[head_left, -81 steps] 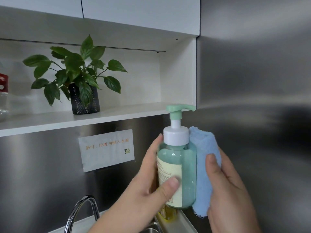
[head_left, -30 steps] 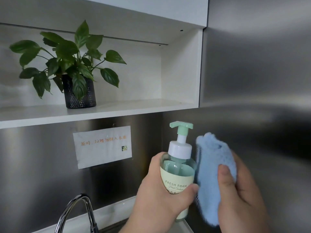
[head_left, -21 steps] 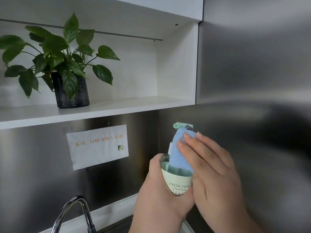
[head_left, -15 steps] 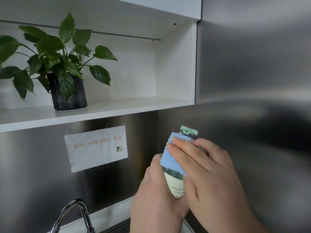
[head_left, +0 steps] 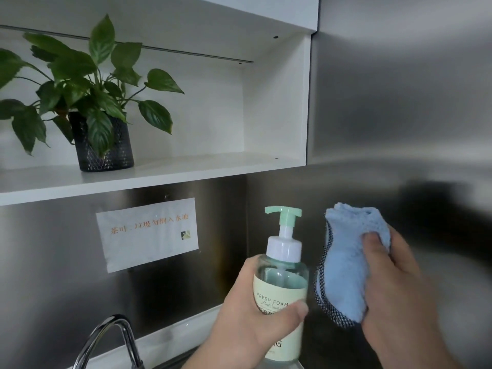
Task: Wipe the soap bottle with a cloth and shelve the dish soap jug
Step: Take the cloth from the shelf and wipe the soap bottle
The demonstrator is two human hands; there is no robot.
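My left hand (head_left: 247,315) grips a clear soap bottle (head_left: 283,278) with a mint pump, a white collar and a pale label reading FRESH FOAM. It is held upright in front of the steel wall. Just right of it, my right hand (head_left: 394,288) holds a folded light blue cloth (head_left: 346,265) with a dark checked edge. A narrow gap separates the cloth from the bottle. No dish soap jug is in view.
A white shelf (head_left: 186,169) runs above, with a potted green plant (head_left: 101,134) at its left. A paper notice (head_left: 149,233) is stuck on the steel backsplash. A chrome tap (head_left: 111,339) curves at the bottom left. A steel wall (head_left: 399,102) fills the right side.
The right hand with the cloth was pressed over the pump and bottle top half a second ago. It has since pulled away to the right, baring the pump.
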